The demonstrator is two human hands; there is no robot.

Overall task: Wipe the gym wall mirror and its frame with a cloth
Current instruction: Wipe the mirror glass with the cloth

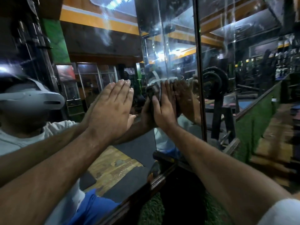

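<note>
Head view: the left hand [112,109] lies flat, fingers straight, on the mirror [90,46]. The right hand [164,109] presses a dark cloth [153,90] against the glass at the vertical corner edge. Firm, overlapping strokes toward the frame [200,70] should work best.

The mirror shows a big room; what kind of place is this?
Most likely a gym: the mirror reflects weight plates on a barbell, a dark bench frame and rows of equipment.
</note>
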